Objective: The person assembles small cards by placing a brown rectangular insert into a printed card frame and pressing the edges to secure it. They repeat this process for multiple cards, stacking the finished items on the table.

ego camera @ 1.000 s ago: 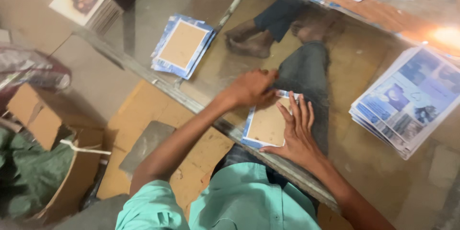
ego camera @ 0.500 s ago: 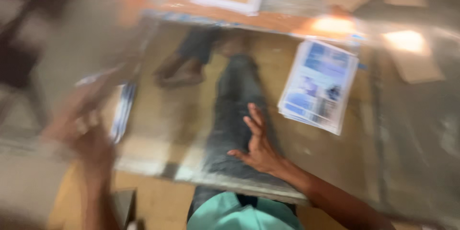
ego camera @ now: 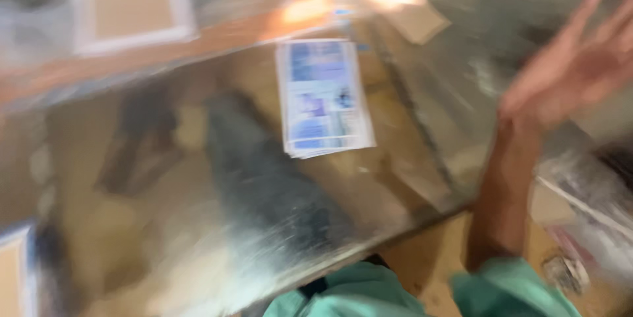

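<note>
— Right hand [ego camera: 573, 73] raised at right of frame, fingers spread open, holding nothing. Left hand out of view.
— Stack of printed sheets [ego camera: 323, 98] lying at upper centre on glass bench [ego camera: 422, 158], apart from hand.

The tabletop [ego camera: 409, 178] is a sheet of clear glass, shiny with glare, and the picture of it is badly blurred. A stack of printed sheets [ego camera: 323, 96] in blue and white lies flat near its middle. Toward the far left lies a white-edged brown card [ego camera: 132, 17]. A pale brown piece of card [ego camera: 412, 20] lies at the far side, right of the stack. Another white-edged card [ego camera: 13, 271] shows at the near left edge.
</note>
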